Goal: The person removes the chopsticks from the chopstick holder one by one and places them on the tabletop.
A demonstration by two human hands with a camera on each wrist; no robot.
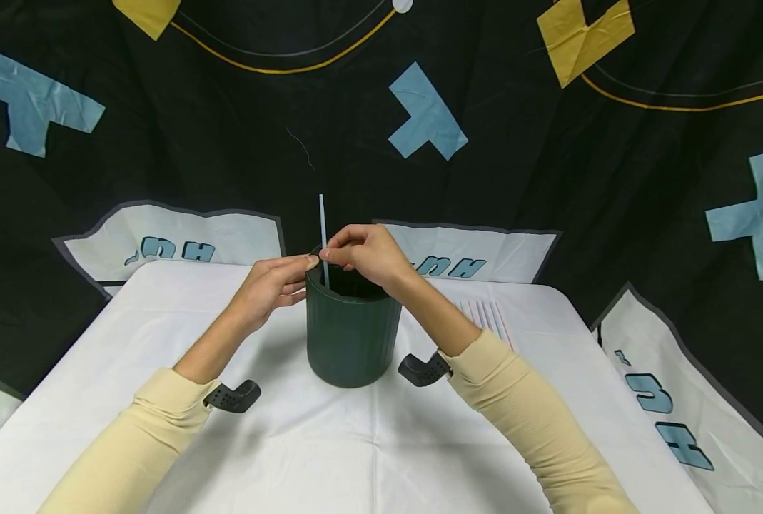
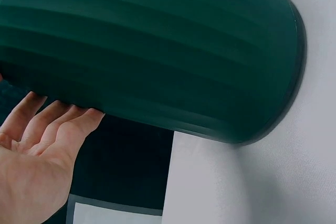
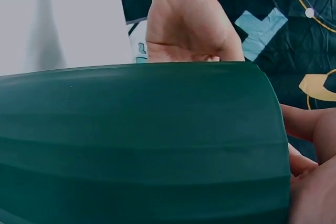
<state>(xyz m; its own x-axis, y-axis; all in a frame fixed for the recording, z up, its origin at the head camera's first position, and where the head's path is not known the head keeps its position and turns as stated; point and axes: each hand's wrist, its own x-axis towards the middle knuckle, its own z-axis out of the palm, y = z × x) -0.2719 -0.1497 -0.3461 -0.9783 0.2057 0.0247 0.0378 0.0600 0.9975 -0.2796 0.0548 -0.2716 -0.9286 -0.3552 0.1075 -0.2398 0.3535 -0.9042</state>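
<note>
A dark green ribbed cup [image 1: 352, 335] stands upright in the middle of the white table [image 1: 368, 450]. A thin pale blue straw [image 1: 322, 214] sticks up out of it near the left side of the rim. My right hand [image 1: 363, 255] reaches over the cup's mouth and pinches the straw just above the rim. My left hand [image 1: 275, 284] holds the cup at its left rim, thumb on top and fingers along the side. The left wrist view shows the fingers [image 2: 58, 124] lying against the cup [image 2: 157, 51]. In the right wrist view the cup [image 3: 136, 145] fills the frame, with the left hand [image 3: 189, 30] behind it.
Several more straws [image 1: 484, 318] lie side by side on the table to the right of the cup. A black cloth [image 1: 195, 135] with blue and yellow patches hangs behind and around the table. The table's near edge is out of view.
</note>
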